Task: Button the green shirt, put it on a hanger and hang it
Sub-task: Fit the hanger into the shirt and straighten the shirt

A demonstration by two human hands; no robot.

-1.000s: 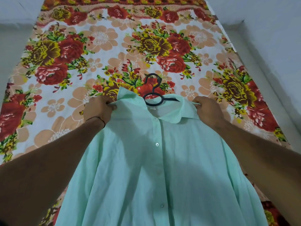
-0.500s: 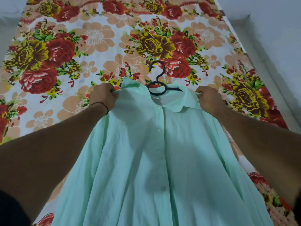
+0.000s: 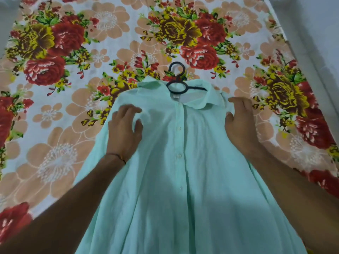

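So a second ago both hands were bunched up pinching the shoulders of the green shirt (image 3: pixel 176 171), and now they've let go. The left hand (image 3: pixel 124 131) is lying on the fabric near that shoulder with the fingers loosely spread, not gripping anything, more like patting it flat. The right hand (image 3: pixel 240 125) is open too, fingers fairly straight, resting at the shirt's other shoulder edge, partly over the floral bedsheet (image 3: pixel 73 107). The shirt is lying front-up on the bed, the buttons (image 3: pixel 179 128) look done up down the placket, and the black hanger (image 3: pixel 176 80) is tucked inside with its hook poking out past the collar. My read: buttoning and the hanger bit look basically sorted, this is just settling the shoulders. Only picking it up by the hook and hanging it is left.
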